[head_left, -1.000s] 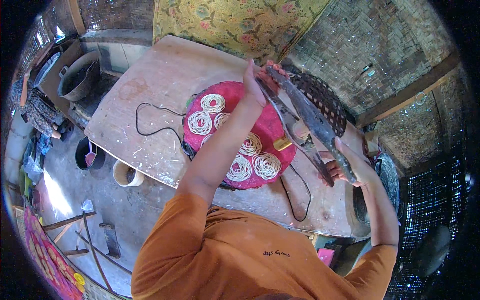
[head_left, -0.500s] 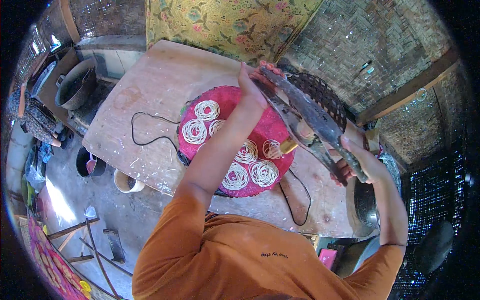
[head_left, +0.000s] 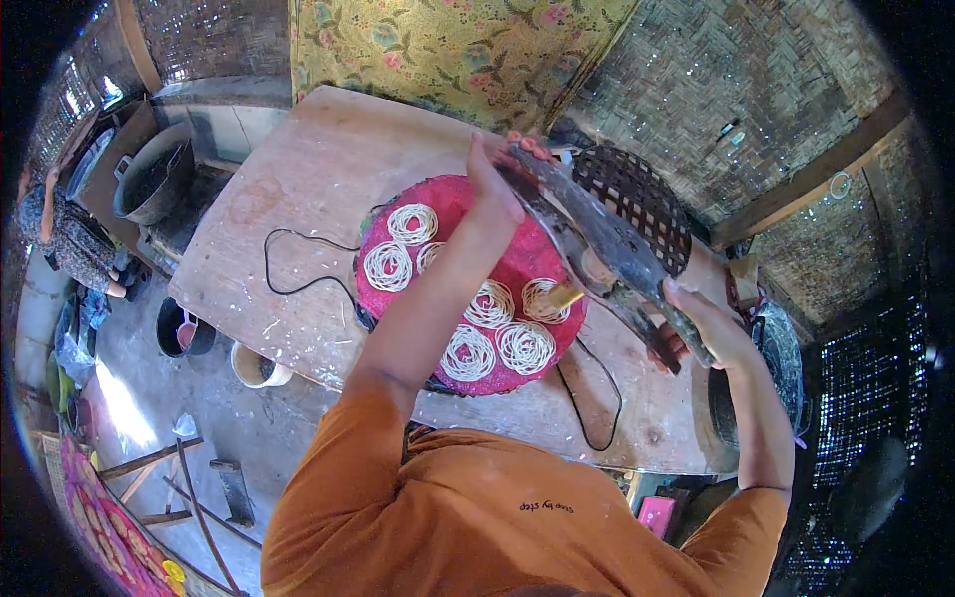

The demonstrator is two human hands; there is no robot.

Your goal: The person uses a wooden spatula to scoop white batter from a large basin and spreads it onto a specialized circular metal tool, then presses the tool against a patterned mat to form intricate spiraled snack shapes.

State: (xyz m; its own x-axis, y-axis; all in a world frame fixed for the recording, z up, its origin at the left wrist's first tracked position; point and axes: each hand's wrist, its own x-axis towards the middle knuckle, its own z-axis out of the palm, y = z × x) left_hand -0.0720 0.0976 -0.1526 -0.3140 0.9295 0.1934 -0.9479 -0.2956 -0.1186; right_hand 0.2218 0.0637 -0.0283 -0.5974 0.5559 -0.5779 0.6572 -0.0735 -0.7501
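A long dark two-bar wooden press slants above a round tray covered in pink cloth. My left hand is wrapped round its far end, and my right hand grips the near right end, fingers curled beneath. A brass-coloured tube points down from the press's middle over a coil of pale strands on the tray's right side. Several other round noodle-like coils lie flat on the cloth. My left forearm covers part of the tray.
The tray rests on a wooden table scattered with white bits. A black cord runs beside it. A dark woven basket stands at the back right. Buckets are on the floor at left. Another person is at the far left.
Both hands and the press have shifted slightly left. My right hand has come a little closer in, and the tube stays over the same coil.
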